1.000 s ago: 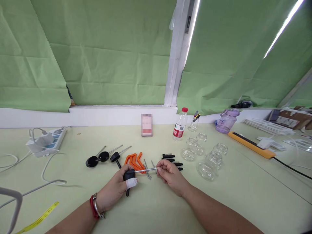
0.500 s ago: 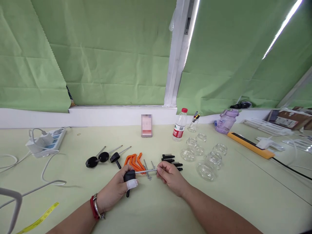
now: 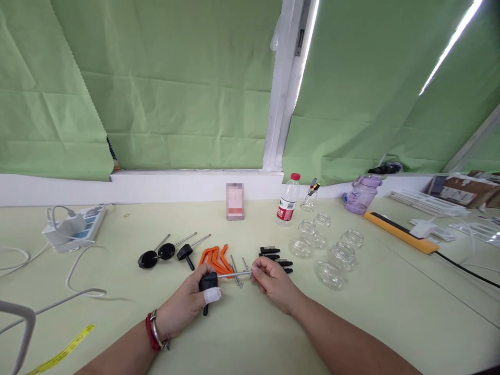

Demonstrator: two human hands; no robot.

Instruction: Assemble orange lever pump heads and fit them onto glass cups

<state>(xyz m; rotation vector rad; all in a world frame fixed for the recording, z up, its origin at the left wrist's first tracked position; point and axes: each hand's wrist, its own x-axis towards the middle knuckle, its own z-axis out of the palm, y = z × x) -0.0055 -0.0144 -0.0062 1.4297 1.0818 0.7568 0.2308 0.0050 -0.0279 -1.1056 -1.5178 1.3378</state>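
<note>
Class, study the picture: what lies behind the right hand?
Behind the right hand lie four black parts, springs showing on some. It covers the left ends of the nearest two, so those cannot be seen.

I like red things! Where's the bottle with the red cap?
In the head view, the bottle stands right of centre, near the back of the table, just left of the see-through jar holding tools.

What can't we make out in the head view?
Head view: tip of the metal rod, hidden by the right hand.
Head view: content of the upright pink panel, pixelated.
Head view: print on the yellow strip, too small.
Head view: black cable, cut by right edge.
</note>
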